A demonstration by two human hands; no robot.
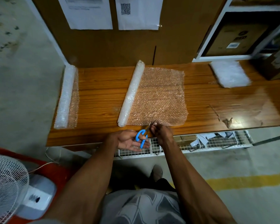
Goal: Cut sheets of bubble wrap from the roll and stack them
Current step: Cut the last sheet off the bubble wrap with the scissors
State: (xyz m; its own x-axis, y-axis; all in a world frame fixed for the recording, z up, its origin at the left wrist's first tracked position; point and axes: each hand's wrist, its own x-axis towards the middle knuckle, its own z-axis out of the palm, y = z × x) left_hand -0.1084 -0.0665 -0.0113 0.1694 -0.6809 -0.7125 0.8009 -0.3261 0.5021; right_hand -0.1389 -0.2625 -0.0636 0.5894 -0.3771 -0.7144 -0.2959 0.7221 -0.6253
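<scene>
A bubble wrap roll (131,94) lies across the wooden table (100,94), with a sheet (160,96) unrolled to its right. My left hand (128,140) is palm up at the table's near edge and holds blue-handled scissors (141,137), a finger through one loop. The blades point at the sheet's near edge. My right hand (162,132) pinches that near edge right beside the blade tips. A stack of cut sheets (229,73) sits at the far right of the table.
A second bubble wrap roll (66,96) lies at the table's left end. A cardboard wall with taped papers (87,12) backs the table. A white wire rack (217,141) hangs under the front edge. A fan (5,183) stands at the lower left.
</scene>
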